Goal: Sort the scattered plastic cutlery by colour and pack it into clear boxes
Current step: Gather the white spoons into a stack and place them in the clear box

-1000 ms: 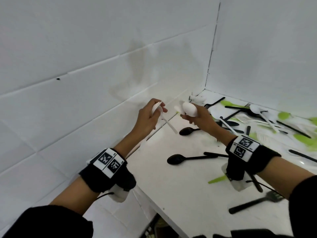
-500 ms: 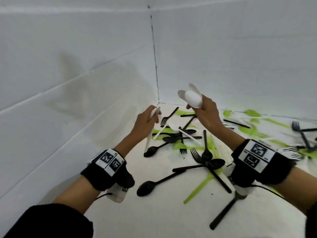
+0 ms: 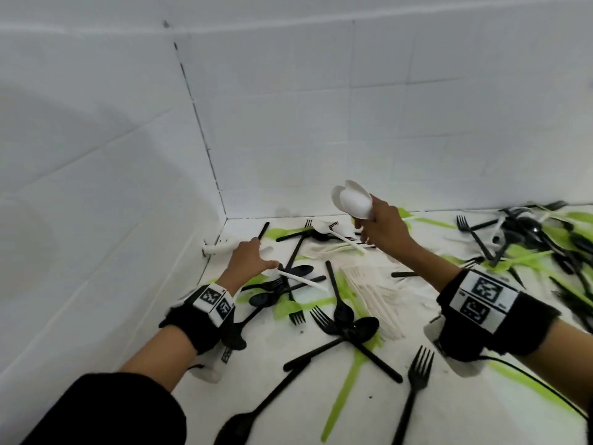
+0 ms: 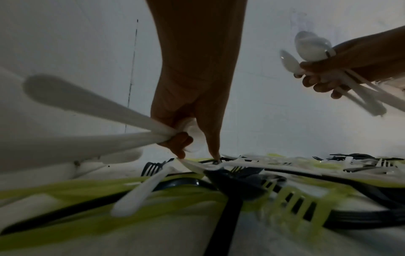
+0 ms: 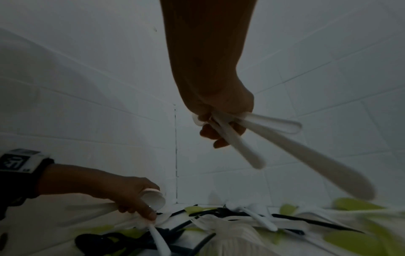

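The scattered pile of black, green and white cutlery (image 3: 346, 303) fills the lower right of the head view on the white tabletop (image 3: 475, 409), hemmed by tiled walls (image 3: 288, 123) meeting at the upper left, so room to move is likely rightward. These pieces look light, stiff and slippery (best pinched mid-handle). The right hand (image 3: 382, 226) clenches a bunch of white spoons (image 3: 353, 200) at centre; the left hand (image 3: 248, 261) grips white spoons (image 4: 87, 110) while pinching another white piece (image 3: 301, 279) off the heap.

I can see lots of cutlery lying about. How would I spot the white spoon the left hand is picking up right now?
Start at the corner where the two white walls meet the table. Just in front of it the left hand reaches down into a tangle of black spoons and green pieces. The white spoon slants out from under its fingertips toward the right, the only white piece lying across those black handles.
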The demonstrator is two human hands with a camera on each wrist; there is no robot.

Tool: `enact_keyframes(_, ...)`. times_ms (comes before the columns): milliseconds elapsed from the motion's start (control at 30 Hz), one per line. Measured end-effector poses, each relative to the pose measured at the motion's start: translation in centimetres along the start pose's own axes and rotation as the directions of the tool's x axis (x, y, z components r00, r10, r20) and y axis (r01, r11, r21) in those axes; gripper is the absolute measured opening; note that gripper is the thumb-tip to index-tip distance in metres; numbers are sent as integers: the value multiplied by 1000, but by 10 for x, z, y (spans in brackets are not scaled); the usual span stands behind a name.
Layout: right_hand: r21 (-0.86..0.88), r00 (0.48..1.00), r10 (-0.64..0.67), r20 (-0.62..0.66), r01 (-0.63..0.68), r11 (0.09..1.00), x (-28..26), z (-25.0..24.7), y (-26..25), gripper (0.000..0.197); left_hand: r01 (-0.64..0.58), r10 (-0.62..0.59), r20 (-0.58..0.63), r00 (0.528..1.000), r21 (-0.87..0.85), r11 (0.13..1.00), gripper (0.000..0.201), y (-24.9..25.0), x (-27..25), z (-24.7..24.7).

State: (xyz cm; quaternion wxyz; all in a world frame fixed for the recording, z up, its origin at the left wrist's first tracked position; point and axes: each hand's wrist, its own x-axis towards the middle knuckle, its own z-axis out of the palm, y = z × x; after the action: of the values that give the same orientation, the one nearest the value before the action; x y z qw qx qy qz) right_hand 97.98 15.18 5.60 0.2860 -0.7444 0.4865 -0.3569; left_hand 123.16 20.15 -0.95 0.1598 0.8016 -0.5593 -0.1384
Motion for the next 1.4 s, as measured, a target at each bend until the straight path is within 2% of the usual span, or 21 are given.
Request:
enact_keyframes(67,67,999,33,12,-34,997,10,1,6,15,-18,16,32,999,45,999,60,1,12,5)
enact_keyframes(167,140,999,30,14,-31,990,22,5,12,24,-6,5,46,999,41,999,61,-2,17,7)
enact_keyframes(233,53,998,36,42,-38,998,27,11,18,30,9,-8,17,1000,-17,1000,55,-4,17,4)
enact_keyframes(300,-47,996,54,67,-51,998,38,21,25,31,6,-6,-6,1000,-58,998,41,-8,23,1)
enact_keyframes(367,-45,994,71,87,-67,997,48,34,33,31,6,-5,10,1000,-60,998,31,-12,26,-1)
enact_keyframes(533,-16,982,77,174,-76,997,48,58,37,35,-48,48,8,999,-28,998,36,-19,20,3)
enact_keyframes(700,2,971,77,225,-80,997,45,72,43,43,6,-6,-18,1000,-3,1000,58,-29,18,3)
enact_keyframes(833,9,963,95,253,-100,995,44,68,51,40,65,-67,49,997,51,997,46,-31,15,-1)
enact_keyframes(900,10,962,102,252,-108,994,43,69,53,37,71,-73,38,997,38,997,45,-35,15,-2)
enact_keyframes(1033,-9,961,92,260,-93,996,38,69,54,38,54,-54,7,999,-30,998,45,-35,13,-5)
enact_keyframes(1100,-57,954,90,286,-77,995,35,72,49,43,65,-65,4,998,-105,992,28,-35,10,-9)
enact_keyframes(1167,-107,946,69,317,-36,994,30,77,40,48,57,-61,-34,998,-111,992,13,-36,9,-14)
enact_keyframes(1267,-103,933,-8,360,48,994,23,91,23,48,68,-77,-54,996,-147,987,11,-36,13,-20)
enact_keyframes(1400,-154,896,-27,443,105,983,18,118,1,54,135,-151,-40,988,-266,954,10,-38,21,-28)
